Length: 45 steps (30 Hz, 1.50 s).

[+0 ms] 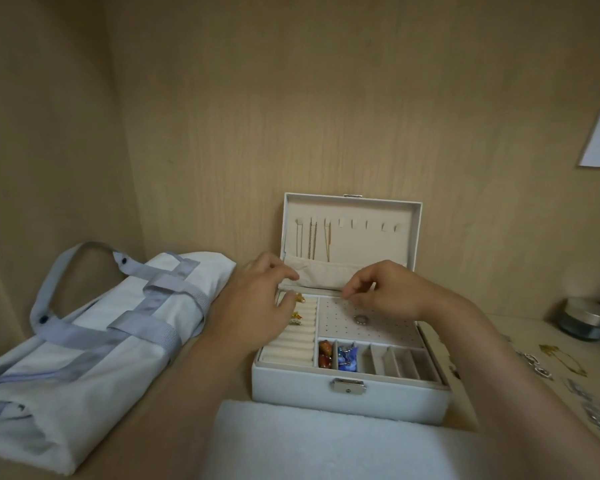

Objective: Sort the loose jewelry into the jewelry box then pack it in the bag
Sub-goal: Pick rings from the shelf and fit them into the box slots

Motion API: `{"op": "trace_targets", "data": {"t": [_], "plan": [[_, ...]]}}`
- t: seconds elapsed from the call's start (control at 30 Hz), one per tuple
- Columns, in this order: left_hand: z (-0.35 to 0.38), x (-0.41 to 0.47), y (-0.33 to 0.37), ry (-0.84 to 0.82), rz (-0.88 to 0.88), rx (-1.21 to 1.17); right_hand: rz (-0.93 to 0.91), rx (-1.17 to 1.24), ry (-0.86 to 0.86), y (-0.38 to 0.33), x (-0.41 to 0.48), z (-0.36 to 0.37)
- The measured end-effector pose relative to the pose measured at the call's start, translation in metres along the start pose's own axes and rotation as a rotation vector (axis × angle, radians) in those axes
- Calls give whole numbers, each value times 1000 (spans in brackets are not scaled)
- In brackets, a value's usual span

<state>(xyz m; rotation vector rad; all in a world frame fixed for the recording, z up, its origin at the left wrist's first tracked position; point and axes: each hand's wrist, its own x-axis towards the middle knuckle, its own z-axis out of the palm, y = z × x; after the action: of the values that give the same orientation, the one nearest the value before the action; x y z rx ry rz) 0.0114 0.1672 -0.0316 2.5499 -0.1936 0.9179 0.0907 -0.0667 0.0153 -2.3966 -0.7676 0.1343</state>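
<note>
Between the two hands: cloth pocket along the foot of the raised lid. Right hand with fingertips drawn together just at the pocket's lower edge; whether pinching any small piece, cannot tell. Left hand loosely spread, thumb on the pocket lip, nothing seen held. Above the grip: fine chains on lid hooks, likely light, limp, quick to tangle; best taken near one end. Below the grip: jewelry box open, with gold rings in the rolls, silver ring on the dotted panel, amber beads, blue pieces. Far right of the grip: loose jewelry, unsorted. Far left: bag, soft, lying flat.
</note>
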Motion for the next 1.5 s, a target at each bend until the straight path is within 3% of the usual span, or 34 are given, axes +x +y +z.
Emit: {"op": "trace_targets", "data": {"t": [0.27,0.5,0.63,0.83,1.03,1.33,1.4,1.5], "plan": [[4,2,1,-329,-59,108,84,-83,-124,-3,-3,-1],[3,4,4,-395,-68,90,-87,-60,-17,-13,5,19],[1,0,3,-326,-53,82,-176,64,100,-18,8,27],[-13,-3,7,-44,18,103,-240,270,180,-29,7,32],[-12,-7,16,-68,-128,-348,-248,395,176,-38,7,39],[-12,-2,19,67,-365,-693,-66,649,186,-52,4,46],[-10,-2,16,62,-369,-670,-43,702,197,-53,6,46],[-10,-3,10,85,-317,-428,-48,658,268,-50,10,49]]}}
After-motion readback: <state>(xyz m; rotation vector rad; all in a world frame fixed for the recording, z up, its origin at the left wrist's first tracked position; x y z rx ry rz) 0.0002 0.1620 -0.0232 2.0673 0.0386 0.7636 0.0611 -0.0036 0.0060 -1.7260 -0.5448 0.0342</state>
